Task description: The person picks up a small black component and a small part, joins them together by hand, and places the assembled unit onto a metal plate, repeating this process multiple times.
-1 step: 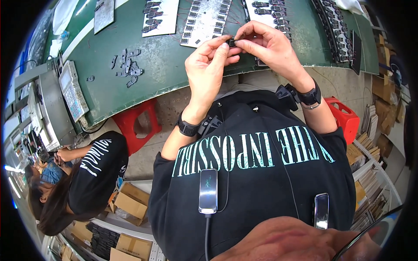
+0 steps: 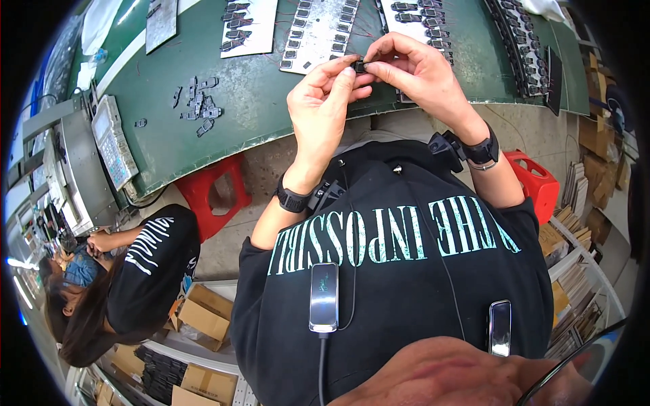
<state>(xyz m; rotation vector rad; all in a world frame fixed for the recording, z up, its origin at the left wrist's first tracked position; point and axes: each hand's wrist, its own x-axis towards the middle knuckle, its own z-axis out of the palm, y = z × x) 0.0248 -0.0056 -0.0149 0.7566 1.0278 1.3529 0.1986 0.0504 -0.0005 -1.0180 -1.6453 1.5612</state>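
Note:
Between my fingertips, over the front edge of the green table (image 2: 250, 111), is a small black plastic part (image 2: 358, 66). My left hand (image 2: 326, 91) pinches it from the left, thumb and index finger closed. From the other side my right hand (image 2: 414, 73) grips it with thumb and index finger, its other fingers curled. The part's finer shape is mostly covered by the fingers. Just beyond my hands lies a white board (image 2: 318, 34) with rows of small black parts along both sides. Left of my hands, a loose pile of small black parts (image 2: 200, 101) rests on the tabletop.
More boards with black wired parts, such as one white board (image 2: 250, 27), lie along the far side. A black rack of parts (image 2: 518, 47) stands at right. A machine with a keypad panel (image 2: 114, 142) is at left, near a co-worker (image 2: 145, 271). Red stools (image 2: 215, 193) stand below.

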